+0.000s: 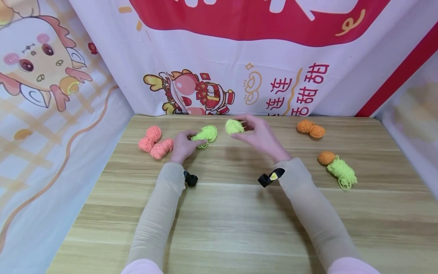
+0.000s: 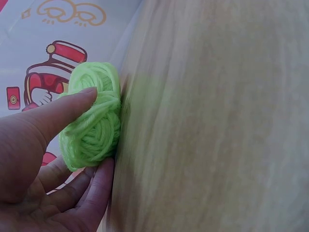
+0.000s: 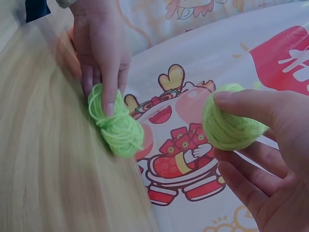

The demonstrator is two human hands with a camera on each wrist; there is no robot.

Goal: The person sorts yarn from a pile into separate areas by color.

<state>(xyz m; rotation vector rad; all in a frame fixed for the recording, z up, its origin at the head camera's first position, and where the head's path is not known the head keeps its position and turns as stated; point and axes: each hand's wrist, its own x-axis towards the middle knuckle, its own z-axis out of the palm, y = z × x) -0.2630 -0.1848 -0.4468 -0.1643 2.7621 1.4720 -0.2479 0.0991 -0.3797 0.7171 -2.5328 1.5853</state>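
On the table's far left side, my left hand [image 1: 183,145] holds a lime green yarn ball [image 2: 94,116]; its thumb lies across the strands and the other fingers are beneath. That yarn rests at the wood surface, some loose loops hanging from it. To the right, my right hand [image 1: 258,136] pinches a second, rounder lime green yarn ball [image 3: 231,118] between thumb and fingers, raised off the table. Just left of my left hand lie pink yarn balls [image 1: 161,148], bunched together.
At the back right sits a pair of orange yarn balls [image 1: 310,129]. Nearer on the right, another orange ball [image 1: 326,157] touches a lime green skein [image 1: 342,173]. A printed cloth [image 1: 219,53] hangs along the wooden table's [image 1: 226,220] back edge.
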